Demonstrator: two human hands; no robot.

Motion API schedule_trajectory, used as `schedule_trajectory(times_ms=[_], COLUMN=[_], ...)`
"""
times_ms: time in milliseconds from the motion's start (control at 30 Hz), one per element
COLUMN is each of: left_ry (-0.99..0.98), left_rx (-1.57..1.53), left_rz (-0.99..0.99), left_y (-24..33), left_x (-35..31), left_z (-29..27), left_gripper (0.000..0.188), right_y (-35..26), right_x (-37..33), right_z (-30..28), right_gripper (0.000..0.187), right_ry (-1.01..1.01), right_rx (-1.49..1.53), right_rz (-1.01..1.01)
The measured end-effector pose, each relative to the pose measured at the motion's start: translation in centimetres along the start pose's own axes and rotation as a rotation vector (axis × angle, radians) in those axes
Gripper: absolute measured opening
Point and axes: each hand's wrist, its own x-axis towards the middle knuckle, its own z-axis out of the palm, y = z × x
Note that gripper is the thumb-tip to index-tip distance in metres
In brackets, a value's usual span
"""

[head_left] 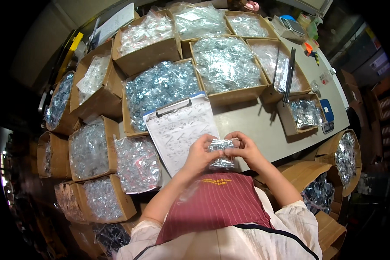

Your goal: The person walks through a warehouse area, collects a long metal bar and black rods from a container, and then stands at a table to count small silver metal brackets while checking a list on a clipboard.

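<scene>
Close in front of my apron, both hands hold a small bundle of shiny silver metal pieces (222, 161), long and thin like pins or screws. Whether a clear bag wraps them I cannot tell. My left hand (199, 152) is closed on the bundle's left side, its thumb across the front. From the right, my right hand (247, 151) grips it too, fingers curled over the far end. Just left of and beyond my left hand lies a clipboard (184, 125) with a printed sheet of small part drawings.
Beyond the clipboard stand cardboard boxes of bagged metal parts (227, 63) and blue-tinted pieces (160, 86). More boxes (89, 149) crowd the left. At right are a small box of metal brackets (305, 113), dark rails (289, 78), a blue device (327, 110) and floor-side cartons (307, 171).
</scene>
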Motion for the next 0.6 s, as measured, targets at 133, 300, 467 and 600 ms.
schedule_trajectory(times_ms=[133, 300, 467, 600], left_ry=[0.015, 0.032, 0.04, 0.044], left_rx=[0.0, 0.001, -0.013, -0.002], left_rz=[-0.006, -0.003, -0.004, 0.015], left_y=[-0.3, -0.4, -0.3, -0.5], left_x=[0.1, 0.1, 0.1, 0.1], left_z=[-0.4, -0.5, -0.5, -0.5], left_gripper=[0.037, 0.038, 0.038, 0.037], right_y=[-0.6, -0.9, -0.9, -0.6], right_x=[-0.1, -0.3, -0.2, -0.2], right_z=[-0.7, -1.1, -1.2, -1.5], right_gripper=[0.036, 0.04, 0.048, 0.054], right_ry=[-0.001, -0.032, -0.11, -0.121], right_rx=[0.038, 0.073, 0.059, 0.015], right_rz=[0.04, 0.049, 0.029, 0.036])
